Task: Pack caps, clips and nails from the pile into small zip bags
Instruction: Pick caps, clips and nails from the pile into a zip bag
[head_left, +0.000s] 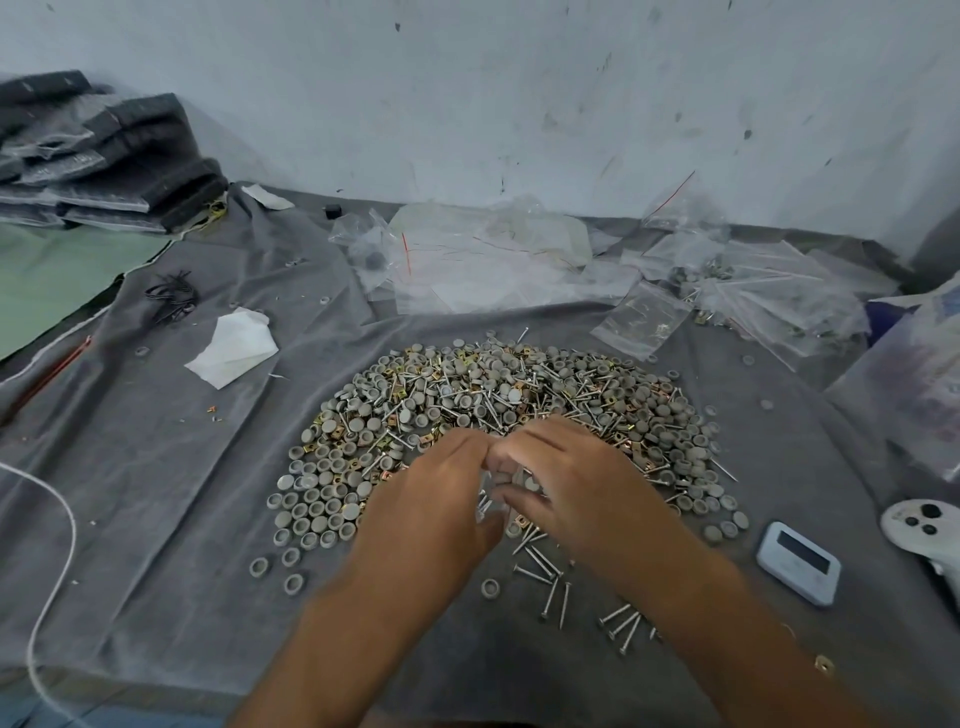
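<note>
Your left hand (431, 499) and right hand (566, 483) meet at the near edge of the pile (498, 415), fingers curled around something small; what, you cannot tell. Filled zip bags (774, 296) lie far right, empty bags (488, 260) beyond. Most caps, clips and nails remain unpacked on the worktop (156, 467).

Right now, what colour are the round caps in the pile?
Grey: the caps are a dull, matte grey, clearest in the head view at the pile's left edge.
</note>
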